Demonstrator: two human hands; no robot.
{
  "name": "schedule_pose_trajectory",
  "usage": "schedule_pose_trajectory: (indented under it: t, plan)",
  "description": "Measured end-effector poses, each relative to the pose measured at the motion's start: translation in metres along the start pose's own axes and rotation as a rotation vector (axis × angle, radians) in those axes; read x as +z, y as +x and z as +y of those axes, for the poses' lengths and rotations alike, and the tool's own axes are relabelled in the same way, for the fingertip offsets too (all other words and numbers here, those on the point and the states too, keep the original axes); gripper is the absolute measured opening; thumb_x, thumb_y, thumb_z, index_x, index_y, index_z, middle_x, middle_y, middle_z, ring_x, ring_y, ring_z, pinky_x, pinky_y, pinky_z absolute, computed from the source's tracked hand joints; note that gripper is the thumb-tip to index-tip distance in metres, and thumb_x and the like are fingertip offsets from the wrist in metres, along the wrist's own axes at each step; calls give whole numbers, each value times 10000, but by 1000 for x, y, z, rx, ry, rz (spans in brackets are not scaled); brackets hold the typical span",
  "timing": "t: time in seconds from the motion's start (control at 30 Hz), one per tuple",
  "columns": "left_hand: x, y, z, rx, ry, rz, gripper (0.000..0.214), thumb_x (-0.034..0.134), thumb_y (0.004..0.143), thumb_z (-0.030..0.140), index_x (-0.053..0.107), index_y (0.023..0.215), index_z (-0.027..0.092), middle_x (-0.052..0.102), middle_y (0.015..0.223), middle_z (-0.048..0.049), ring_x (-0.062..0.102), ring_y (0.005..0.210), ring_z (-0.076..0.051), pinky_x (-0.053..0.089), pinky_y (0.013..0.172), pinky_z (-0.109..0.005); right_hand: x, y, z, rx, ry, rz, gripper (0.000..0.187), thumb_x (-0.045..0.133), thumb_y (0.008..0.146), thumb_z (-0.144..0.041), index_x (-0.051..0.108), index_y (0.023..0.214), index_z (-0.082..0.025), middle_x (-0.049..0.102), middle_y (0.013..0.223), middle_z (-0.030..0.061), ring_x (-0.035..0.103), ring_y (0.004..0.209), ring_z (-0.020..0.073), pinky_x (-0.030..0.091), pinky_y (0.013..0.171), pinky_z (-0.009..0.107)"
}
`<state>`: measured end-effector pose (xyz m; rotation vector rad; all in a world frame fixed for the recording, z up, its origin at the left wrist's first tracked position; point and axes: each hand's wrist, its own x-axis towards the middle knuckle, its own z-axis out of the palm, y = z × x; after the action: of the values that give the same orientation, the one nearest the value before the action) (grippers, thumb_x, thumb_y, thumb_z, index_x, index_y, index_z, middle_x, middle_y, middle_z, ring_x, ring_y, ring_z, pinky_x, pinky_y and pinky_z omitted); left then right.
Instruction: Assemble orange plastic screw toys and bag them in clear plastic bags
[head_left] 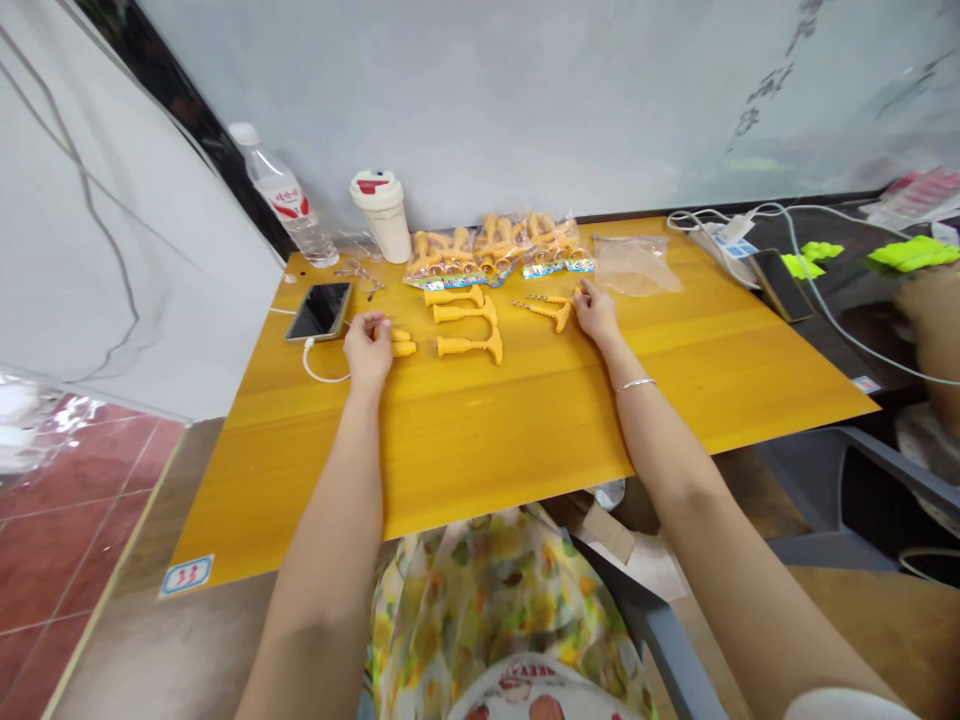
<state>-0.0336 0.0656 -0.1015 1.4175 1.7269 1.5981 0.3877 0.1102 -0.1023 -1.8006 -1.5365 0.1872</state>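
My left hand point(367, 350) is at the left of the table, its fingers curled against small yellow plastic sleeves point(405, 349) that stick out at its right side. My right hand point(596, 310) pinches the handle end of a yellow corkscrew. Just beside it lies another corkscrew point(560, 318), its bare metal spiral pointing left. Between my hands are several yellow T-handled corkscrews point(469, 346) with sleeves over their shafts, handles to the right.
Clear bags of yellow corkscrews point(495, 250) line the back beside an empty plastic bag point(637, 265). A phone point(320, 311) with a white cable, a bottle point(289, 205) and a lidded cup point(382, 217) stand left. At right are cables, another phone point(780, 285), green pieces point(911, 254) and another person's arm.
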Motion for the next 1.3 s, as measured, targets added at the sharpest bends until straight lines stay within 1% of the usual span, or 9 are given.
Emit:
schedule_pose_trajectory:
  t: [0.13,0.27,0.43,0.53,0.7,0.93,1.07,1.2,1.3]
  plan:
    - [-3,-3,11,29,47,-7,135,583,853,223,625,974,181,690,992,-79,660,959,-200,495,956,-352,-4,-6,-9,-42,-16,94,487,481,931,-291,618,1364,-116,644,1250,212,591,1188,331,427,1091,566]
    - [-7,-15,37,284,158,7,193,588,892,285,632,1051,184,679,1109,-108,609,1116,-238,434,1055,-393,-14,-20,-35,-181,-10,185,484,471,924,-246,586,1387,-169,586,1349,194,501,1300,341,390,1113,576]
    - [-2,-38,66,581,346,-431,340,645,893,429,652,1154,211,697,1156,-102,583,1156,-287,407,1063,-443,-13,-47,-75,-411,45,122,387,478,957,-266,643,1301,-200,647,1267,153,549,1229,310,432,1073,528]
    - [2,-45,67,643,508,-593,334,677,872,359,664,1178,225,714,1147,-99,566,1174,-324,343,1108,-514,-8,-62,-92,-521,70,-9,314,490,973,-273,693,1206,-215,706,1140,128,611,1111,288,469,1022,498]
    - [4,-43,65,628,413,-615,261,548,927,243,639,1168,204,690,1161,-112,584,1136,-300,420,1040,-476,-1,-78,-104,-519,166,-214,295,573,959,-355,710,1157,-184,732,1008,113,658,873,225,527,876,405]
    - [7,-47,75,544,136,-636,232,562,935,313,613,1134,206,677,1163,-102,601,1143,-253,447,1032,-401,2,-86,-116,-281,597,-599,707,699,838,-592,517,1383,-180,507,576,-96,442,497,108,369,484,234]
    - [10,-47,72,306,-53,-593,271,642,880,377,593,1092,214,666,940,-35,611,806,-164,481,767,-291,-6,-89,-124,-380,634,-547,514,693,859,-525,564,1237,-201,529,638,-74,485,561,120,405,544,244]
    - [8,-47,72,94,-195,-584,243,633,882,401,539,1026,229,466,626,75,432,536,-104,378,543,-212,-17,-94,-130,-696,371,-432,144,553,940,-265,639,1042,-212,635,829,18,577,733,154,451,694,280]
    - [5,-47,79,17,-193,-575,221,612,892,436,541,933,231,387,600,81,384,513,-100,391,502,-198,-21,-95,-132,-932,134,-334,247,461,929,-132,687,937,-233,683,1057,66,595,907,188,445,785,314]
